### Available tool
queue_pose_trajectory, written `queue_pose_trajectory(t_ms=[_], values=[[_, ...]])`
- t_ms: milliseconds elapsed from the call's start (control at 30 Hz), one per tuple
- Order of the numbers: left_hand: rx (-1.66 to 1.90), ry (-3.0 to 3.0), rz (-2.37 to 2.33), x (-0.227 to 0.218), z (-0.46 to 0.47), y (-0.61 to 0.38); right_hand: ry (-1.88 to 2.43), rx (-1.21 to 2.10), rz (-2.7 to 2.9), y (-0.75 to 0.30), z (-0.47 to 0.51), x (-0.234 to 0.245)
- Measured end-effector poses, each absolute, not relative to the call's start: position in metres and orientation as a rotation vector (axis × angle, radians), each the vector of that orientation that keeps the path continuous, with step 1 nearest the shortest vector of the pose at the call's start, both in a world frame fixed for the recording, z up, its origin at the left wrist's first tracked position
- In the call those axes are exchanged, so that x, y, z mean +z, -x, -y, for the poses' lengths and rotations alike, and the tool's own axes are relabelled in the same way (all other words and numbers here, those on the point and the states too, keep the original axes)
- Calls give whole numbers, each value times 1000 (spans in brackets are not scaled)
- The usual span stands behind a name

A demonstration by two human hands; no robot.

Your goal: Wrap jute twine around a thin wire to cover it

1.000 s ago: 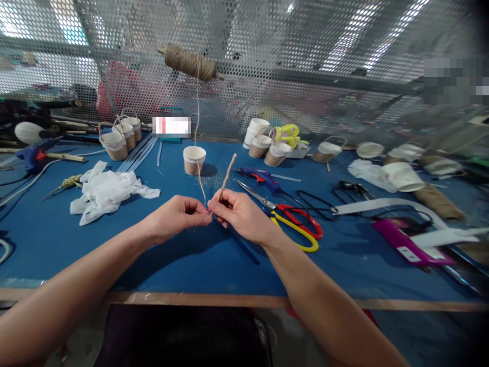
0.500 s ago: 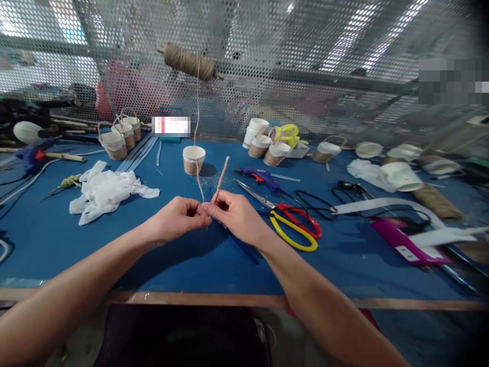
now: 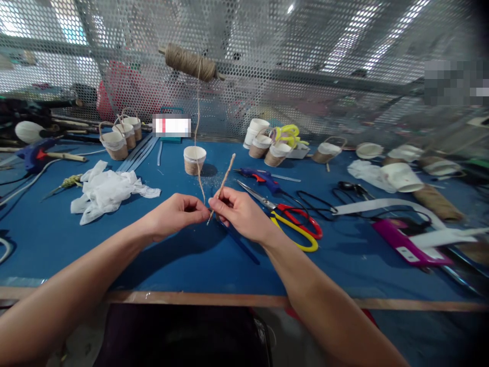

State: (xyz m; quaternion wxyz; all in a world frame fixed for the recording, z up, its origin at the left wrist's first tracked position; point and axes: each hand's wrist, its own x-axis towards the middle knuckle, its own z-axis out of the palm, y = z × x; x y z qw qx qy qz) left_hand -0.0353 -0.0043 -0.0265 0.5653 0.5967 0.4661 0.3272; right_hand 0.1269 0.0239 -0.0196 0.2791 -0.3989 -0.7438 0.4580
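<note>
A spool of jute twine [image 3: 190, 62] hangs on the mesh wall, and a thin strand [image 3: 197, 142] drops from it to my hands. My left hand [image 3: 173, 216] pinches the strand's lower end between thumb and fingers. My right hand [image 3: 239, 213] pinches a short twine-wrapped stick [image 3: 224, 179] that points up and to the right. The two hands almost touch, just above the blue table top [image 3: 183, 260]. A paper cup banded with twine [image 3: 194, 160] stands behind them.
Red and yellow scissors [image 3: 294, 220] and a blue glue gun [image 3: 262, 176] lie right of my hands. Crumpled white plastic [image 3: 105, 189] lies left. Several twine-wrapped cups with handles [image 3: 118, 137] stand at the back, more cups [image 3: 267, 145] behind right. A magenta tool [image 3: 407, 244] lies far right.
The stick in my right hand tipped upright, then leaned back to the right. Both hands stay pinched together at the same spot.
</note>
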Motion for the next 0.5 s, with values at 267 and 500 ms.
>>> queue_pose_trajectory(t_ms=[267, 500], values=[[783, -1381, -1086, -35, 5, 31, 1095, 1004, 2060, -123, -22, -23], [761, -1364, -1042, -33, 5, 32, 935, 1389, 1952, -125, -22, -21]])
